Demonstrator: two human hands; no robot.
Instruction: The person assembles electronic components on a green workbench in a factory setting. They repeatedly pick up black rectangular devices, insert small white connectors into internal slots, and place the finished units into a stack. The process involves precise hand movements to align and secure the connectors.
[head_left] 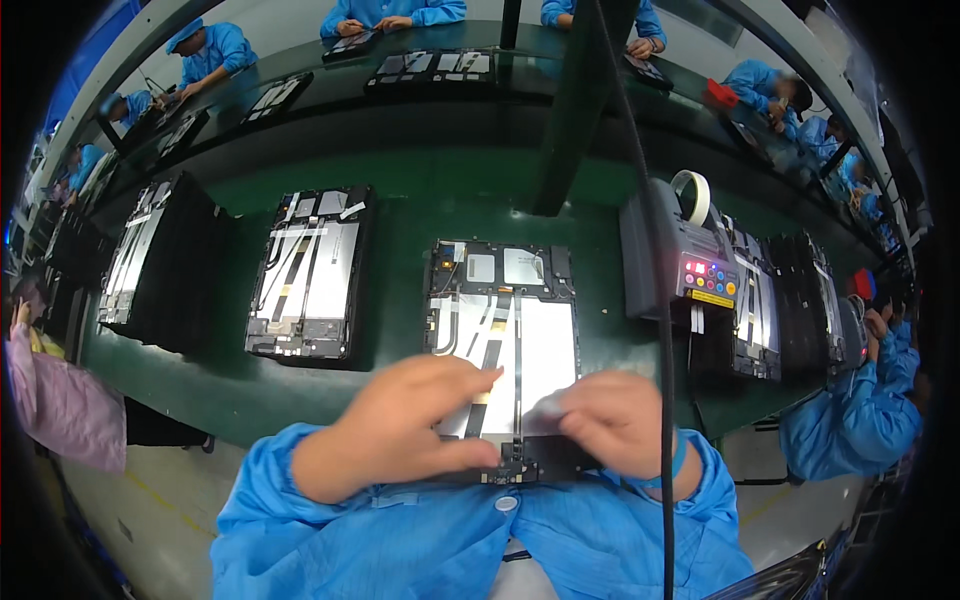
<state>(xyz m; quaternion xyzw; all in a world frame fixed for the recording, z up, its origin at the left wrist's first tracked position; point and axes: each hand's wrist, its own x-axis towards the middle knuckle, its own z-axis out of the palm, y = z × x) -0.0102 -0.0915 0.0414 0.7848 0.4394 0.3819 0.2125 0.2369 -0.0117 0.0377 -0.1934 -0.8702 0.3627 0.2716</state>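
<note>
An opened tablet (548, 340) lies in front of me, its silvery battery area, ribbon cables and black frame facing up. Over its lower left part is my left hand (395, 425), thumb and forefinger spread apart with nothing between them. My right hand (622, 415) is at the lower right edge, fingers pinched together. A small, pale, blurred piece (550, 404) shows at those fingertips; what it is cannot be made out. A blue band (680, 460) circles my right wrist. Both hands hide parts of the tablet's lower end.
Stacks of opened tablets (308, 270) stand to the left on the green table (400, 210), with another stack (752, 300) at the right. A grey tape dispenser (650, 250) carries a tape roll (691, 197). A black cable (662, 300) hangs before me. Co-workers in blue sit around.
</note>
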